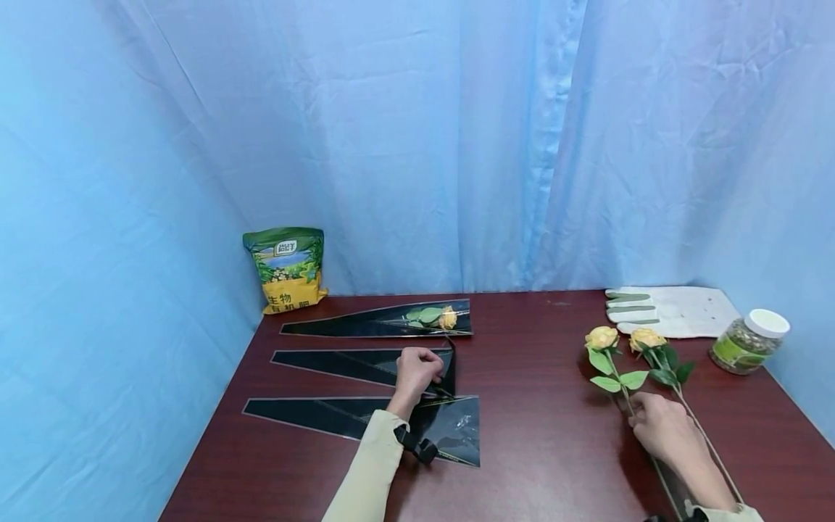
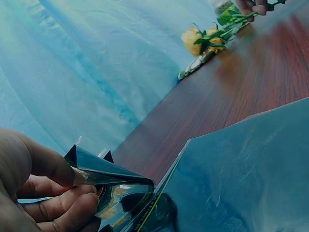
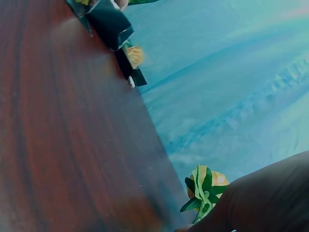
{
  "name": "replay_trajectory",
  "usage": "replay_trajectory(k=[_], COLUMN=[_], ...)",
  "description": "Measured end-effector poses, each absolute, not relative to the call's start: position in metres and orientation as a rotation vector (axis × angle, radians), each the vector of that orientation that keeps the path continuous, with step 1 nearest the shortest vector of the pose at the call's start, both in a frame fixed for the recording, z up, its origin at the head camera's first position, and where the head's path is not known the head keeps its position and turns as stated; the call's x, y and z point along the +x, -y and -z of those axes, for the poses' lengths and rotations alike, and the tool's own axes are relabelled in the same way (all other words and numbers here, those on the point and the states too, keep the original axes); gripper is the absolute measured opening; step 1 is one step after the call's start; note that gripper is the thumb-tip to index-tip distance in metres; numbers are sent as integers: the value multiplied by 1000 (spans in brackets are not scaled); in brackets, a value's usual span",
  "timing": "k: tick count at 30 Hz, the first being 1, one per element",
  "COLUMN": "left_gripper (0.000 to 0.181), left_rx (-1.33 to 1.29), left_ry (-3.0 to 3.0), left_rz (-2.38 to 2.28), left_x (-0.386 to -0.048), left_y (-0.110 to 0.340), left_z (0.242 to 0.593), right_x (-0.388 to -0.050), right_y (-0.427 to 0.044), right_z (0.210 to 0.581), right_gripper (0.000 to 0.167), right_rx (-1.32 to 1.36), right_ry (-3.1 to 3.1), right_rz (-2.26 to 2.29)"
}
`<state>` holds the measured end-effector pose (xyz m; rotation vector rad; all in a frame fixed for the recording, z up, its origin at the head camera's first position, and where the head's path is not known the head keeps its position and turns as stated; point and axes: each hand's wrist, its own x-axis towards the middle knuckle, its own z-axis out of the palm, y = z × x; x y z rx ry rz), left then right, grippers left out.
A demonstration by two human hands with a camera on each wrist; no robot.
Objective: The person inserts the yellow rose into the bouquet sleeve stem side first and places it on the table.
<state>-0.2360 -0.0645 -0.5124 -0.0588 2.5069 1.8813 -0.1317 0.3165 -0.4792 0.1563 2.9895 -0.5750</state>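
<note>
Near the middle of the table, my left hand [image 1: 417, 373] pinches the wide end of the middle black-and-clear flower sleeve [image 1: 339, 360]. In the left wrist view, thumb and fingers hold the film's edge [image 2: 108, 171], which stands raised and bent open. To the right, my right hand [image 1: 662, 428] grips the stem of a yellow rose [image 1: 601, 338] with pale green leaves. A second yellow rose [image 1: 647, 339] lies beside it, its stem passing along the hand's right side. In the right wrist view, the hand [image 3: 270, 198] hides most of the held stem.
Behind lies a flower sleeve [image 1: 346, 326] with a yellow rose [image 1: 448, 317] inside. Another flat sleeve [image 1: 450, 428] lies in front. A fertilizer bag [image 1: 293, 272] stands back left. White-and-green gloves [image 1: 685, 312] and a white-lidded jar [image 1: 750, 341] are at the back right. Blue curtains surround the table.
</note>
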Motion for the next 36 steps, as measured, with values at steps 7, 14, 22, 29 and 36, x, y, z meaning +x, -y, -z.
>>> replay_trajectory(k=[7,14,22,29,36], left_gripper=[11,11,12,12,12], left_rx=[-66,-51,-61,-64,-68], left_ry=[-2502,-2492,-2510,-2518,-2517], left_rz=[-1875,-1890,-1879,-1870,-1868], left_x=[-236,-236,-237,-237,-236], left_y=[64,65,63,63,63], left_z=[511,513,514,516,515], right_x=[-136,-136,-137,-139,-143], right_y=[-320,-318,-323,-326,-320], right_z=[469,453,450,455,463], right_gripper=[24,38,51,25,16], right_rx=[72,154,298,269,177], right_ry=[-3057,-2960,-2722,-2404,-1982], right_rz=[687,959,1463,1995,2480])
